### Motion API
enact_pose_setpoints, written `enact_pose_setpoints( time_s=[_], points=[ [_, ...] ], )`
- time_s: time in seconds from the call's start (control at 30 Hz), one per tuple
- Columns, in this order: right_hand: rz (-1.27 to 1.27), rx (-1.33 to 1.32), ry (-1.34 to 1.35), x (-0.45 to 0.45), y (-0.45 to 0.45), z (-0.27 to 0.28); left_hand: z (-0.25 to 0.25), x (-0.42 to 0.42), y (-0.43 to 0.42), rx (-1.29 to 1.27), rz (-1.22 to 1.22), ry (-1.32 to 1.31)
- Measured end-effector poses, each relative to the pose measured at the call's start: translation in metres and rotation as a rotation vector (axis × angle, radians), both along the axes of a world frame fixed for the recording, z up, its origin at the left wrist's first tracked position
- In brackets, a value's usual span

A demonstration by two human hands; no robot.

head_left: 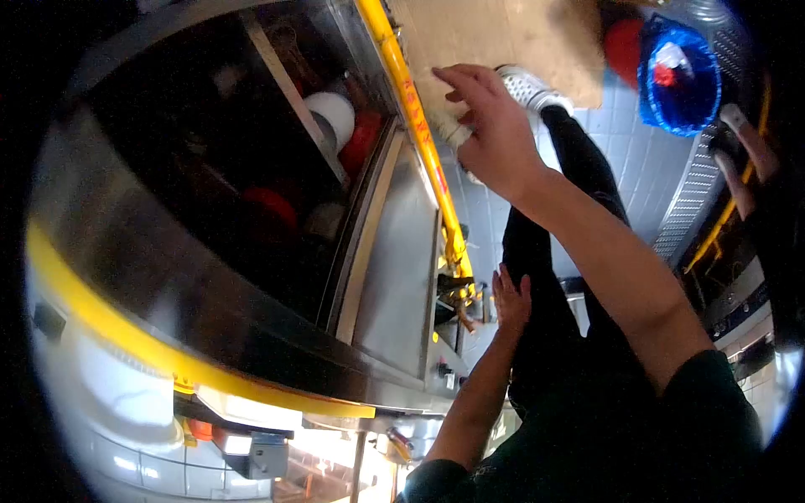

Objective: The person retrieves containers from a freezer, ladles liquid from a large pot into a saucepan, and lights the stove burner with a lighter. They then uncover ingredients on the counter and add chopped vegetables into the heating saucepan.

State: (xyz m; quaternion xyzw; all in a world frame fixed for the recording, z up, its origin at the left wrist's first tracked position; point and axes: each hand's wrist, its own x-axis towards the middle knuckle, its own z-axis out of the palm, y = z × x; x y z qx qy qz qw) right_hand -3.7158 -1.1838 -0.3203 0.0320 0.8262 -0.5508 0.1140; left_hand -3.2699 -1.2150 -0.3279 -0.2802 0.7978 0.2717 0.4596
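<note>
My right hand [493,126] is raised over the floor, beside a yellow pipe [411,96] with red writing. Its index finger stretches out and the other fingers are loosely bent, with nothing seen in them. Lower down, my left hand [511,299] hangs by my dark trouser leg, fingers spread and holding nothing. To the left of the pipe is a steel cabinet [398,268] with a dark opening. Inside it a white round item [331,117] and a red item [360,144] show dimly.
A bin lined with a blue bag [681,109] stands at the upper right beside a red container [622,52]. A brown board [503,33] lies on the tiled floor [599,134]. Along the right runs a perforated metal strip [689,193]. A yellow edge [126,327] curves along the lower left.
</note>
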Motion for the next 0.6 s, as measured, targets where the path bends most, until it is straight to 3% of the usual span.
enact_pose_setpoints(
  time_s=[0.03, 0.1, 0.13, 0.23, 0.27, 0.3, 0.33, 0.37, 0.43, 0.5, 0.6],
  points=[
    [0.046, -0.015, 0.001, 0.010, -0.004, -0.006, -0.004, 0.009, -0.007, 0.019, -0.094, 0.054],
    [0.230, -0.096, 0.031, 0.021, -0.032, -0.002, 0.006, -0.007, -0.002, 0.031, 0.020, 0.058],
    [0.325, -0.130, 0.058, 0.022, -0.049, 0.000, 0.023, -0.051, -0.001, 0.014, 0.155, -0.116],
    [0.561, -0.131, 0.160, 0.018, -0.121, 0.004, 0.034, -0.052, -0.004, 0.057, 0.241, 0.008],
    [0.639, -0.116, 0.208, 0.015, -0.146, 0.006, 0.036, -0.050, -0.003, 0.054, 0.229, -0.015],
    [0.700, -0.068, 0.252, 0.010, -0.165, 0.013, 0.006, 0.012, -0.006, 0.062, -0.006, 0.107],
    [0.767, -0.023, 0.293, 0.005, -0.187, 0.016, 0.031, -0.027, -0.008, 0.097, 0.256, 0.054],
    [0.830, 0.014, 0.311, 0.004, -0.209, 0.019, 0.052, -0.048, -0.009, 0.081, 0.336, -0.059],
    [0.935, 0.091, 0.310, 0.003, -0.236, 0.016, 0.051, -0.012, 0.002, 0.003, 0.265, 0.122],
    [1.022, 0.167, 0.308, 0.011, -0.259, 0.010, 0.019, 0.063, 0.016, -0.094, 0.001, 0.227],
    [1.102, 0.269, 0.313, 0.019, -0.254, 0.003, 0.045, 0.049, 0.038, -0.104, 0.182, 0.140]
  ],
)
